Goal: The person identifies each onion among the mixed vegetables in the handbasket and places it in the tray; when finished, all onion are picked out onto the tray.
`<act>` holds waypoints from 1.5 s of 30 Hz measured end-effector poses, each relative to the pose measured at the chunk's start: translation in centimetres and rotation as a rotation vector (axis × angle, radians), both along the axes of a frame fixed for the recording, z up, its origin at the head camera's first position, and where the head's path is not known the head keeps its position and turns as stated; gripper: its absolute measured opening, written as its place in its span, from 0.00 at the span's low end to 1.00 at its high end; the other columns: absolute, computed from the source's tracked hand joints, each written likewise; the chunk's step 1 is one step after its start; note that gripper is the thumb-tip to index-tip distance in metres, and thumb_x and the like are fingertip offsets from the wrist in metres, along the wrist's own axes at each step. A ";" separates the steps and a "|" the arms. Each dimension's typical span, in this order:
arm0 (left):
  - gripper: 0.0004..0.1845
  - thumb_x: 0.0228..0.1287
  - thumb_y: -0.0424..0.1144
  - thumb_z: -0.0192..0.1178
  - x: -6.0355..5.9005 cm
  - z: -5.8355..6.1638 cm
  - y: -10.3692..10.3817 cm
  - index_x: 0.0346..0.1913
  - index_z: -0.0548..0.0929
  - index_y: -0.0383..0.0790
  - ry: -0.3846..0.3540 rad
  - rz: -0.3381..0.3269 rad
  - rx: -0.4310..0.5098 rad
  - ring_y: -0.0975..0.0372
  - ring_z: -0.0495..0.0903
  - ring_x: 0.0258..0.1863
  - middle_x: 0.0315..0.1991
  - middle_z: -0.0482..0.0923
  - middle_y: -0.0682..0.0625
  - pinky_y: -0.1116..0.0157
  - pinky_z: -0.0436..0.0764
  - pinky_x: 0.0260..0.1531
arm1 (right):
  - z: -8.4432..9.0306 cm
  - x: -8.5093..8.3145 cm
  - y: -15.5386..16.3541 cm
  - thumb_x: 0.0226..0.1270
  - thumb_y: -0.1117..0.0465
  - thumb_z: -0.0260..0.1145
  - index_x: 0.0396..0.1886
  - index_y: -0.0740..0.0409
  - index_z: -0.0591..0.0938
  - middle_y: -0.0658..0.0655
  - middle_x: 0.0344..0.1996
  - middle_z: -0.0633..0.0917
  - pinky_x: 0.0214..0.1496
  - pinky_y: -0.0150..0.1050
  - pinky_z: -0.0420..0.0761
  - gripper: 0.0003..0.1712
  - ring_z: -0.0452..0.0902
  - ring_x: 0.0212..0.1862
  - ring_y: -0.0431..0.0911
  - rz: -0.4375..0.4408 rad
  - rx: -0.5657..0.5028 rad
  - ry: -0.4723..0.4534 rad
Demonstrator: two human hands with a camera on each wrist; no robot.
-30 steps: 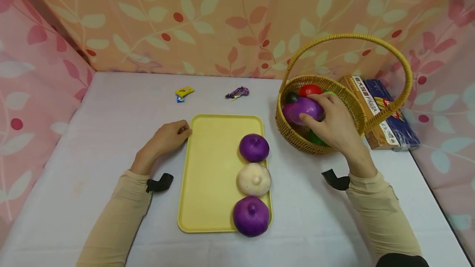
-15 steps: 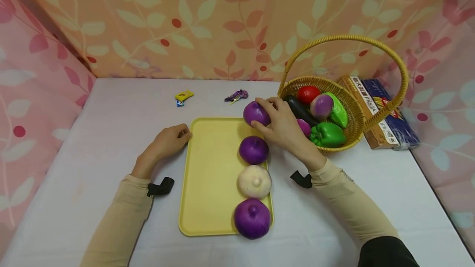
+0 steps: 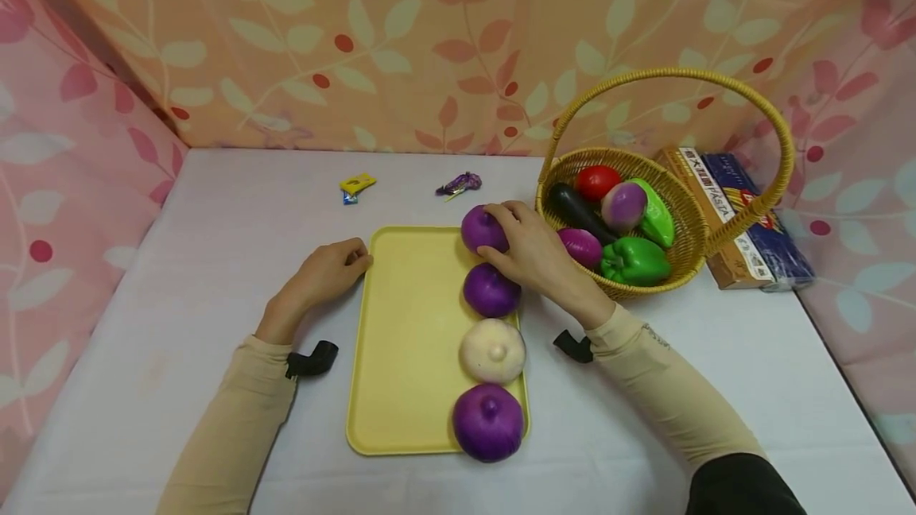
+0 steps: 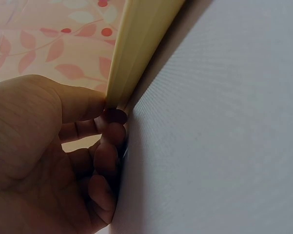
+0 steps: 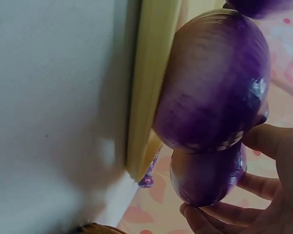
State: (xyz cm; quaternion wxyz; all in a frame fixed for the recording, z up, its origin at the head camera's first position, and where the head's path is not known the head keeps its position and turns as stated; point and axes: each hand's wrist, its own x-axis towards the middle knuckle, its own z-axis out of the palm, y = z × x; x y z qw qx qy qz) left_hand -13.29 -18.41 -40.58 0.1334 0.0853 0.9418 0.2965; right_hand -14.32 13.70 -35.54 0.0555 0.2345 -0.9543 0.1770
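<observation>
Head view: a yellow tray (image 3: 408, 340) lies on a white counter (image 3: 215, 221), and all positions below are given relative to this tray. The right hand (image 3: 533, 253) rests over the tray's far right corner, its grip curled round a purple onion (image 3: 481, 230) that sits at that corner. In the right wrist view the fingers (image 5: 219, 217) wrap the far side of this onion (image 5: 207, 178), which lies just beside a second purple onion (image 5: 212, 80) and against the tray's rim (image 5: 148, 97). Along the tray's right edge, going from the far end to the near end, stand the held onion, the second purple onion (image 3: 490, 290), a white onion (image 3: 492, 350) and a third purple onion (image 3: 488, 422), the last overhanging the near right corner.

The left hand (image 3: 325, 272) lies on the counter against the tray's far left corner, fingers loosely curled. In the left wrist view the fingertips (image 4: 112, 117) touch the underside of the tray's rim (image 4: 136, 48); the grip is narrow and encloses nothing.

To the right of the tray, close to its far corner, stands a wicker basket (image 3: 644, 284) with an arched handle; it holds a red tomato (image 3: 597, 180), a dark eggplant (image 3: 576, 211), a purple-white turnip (image 3: 624, 205), two green peppers (image 3: 635, 261) and a small purple onion (image 3: 581, 246). Beyond the basket lie two pasta boxes (image 3: 737, 213). Beyond the tray's far edge lie a yellow candy (image 3: 355, 183) and a purple candy (image 3: 459, 181).
</observation>
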 end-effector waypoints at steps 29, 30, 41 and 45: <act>0.10 0.74 0.41 0.50 0.1 0.3 0.1 0.42 0.79 0.39 0.008 -0.008 0.004 0.58 0.71 0.29 0.29 0.74 0.48 0.64 0.67 0.30 | 0.2 0.1 -0.4 0.65 0.54 0.66 0.63 0.61 0.73 0.66 0.55 0.80 0.56 0.52 0.80 0.29 0.80 0.54 0.58 0.017 0.099 -0.074; 0.10 0.74 0.41 0.50 0.1 0.2 0.1 0.42 0.79 0.39 0.007 -0.007 0.004 0.58 0.71 0.30 0.29 0.74 0.48 0.64 0.67 0.30 | 0.2 0.2 -0.3 0.65 0.55 0.66 0.63 0.62 0.73 0.66 0.54 0.81 0.56 0.52 0.79 0.29 0.80 0.54 0.58 0.023 0.091 -0.067; 0.11 0.74 0.42 0.50 0.1 0.1 0.1 0.42 0.79 0.39 0.011 -0.002 0.016 0.58 0.71 0.29 0.29 0.75 0.48 0.64 0.68 0.30 | 2.4 1.1 2.1 0.65 0.59 0.63 0.58 0.61 0.78 0.63 0.54 0.80 0.58 0.52 0.76 0.22 0.77 0.55 0.57 -0.004 -0.038 0.075; 0.11 0.74 0.42 0.50 0.0 0.0 0.1 0.42 0.79 0.39 0.015 -0.004 0.017 0.58 0.71 0.29 0.29 0.75 0.48 0.64 0.68 0.30 | 3.3 0.9 4.6 0.66 0.59 0.61 0.58 0.59 0.78 0.64 0.55 0.79 0.54 0.56 0.77 0.22 0.76 0.54 0.58 -0.085 -0.007 0.081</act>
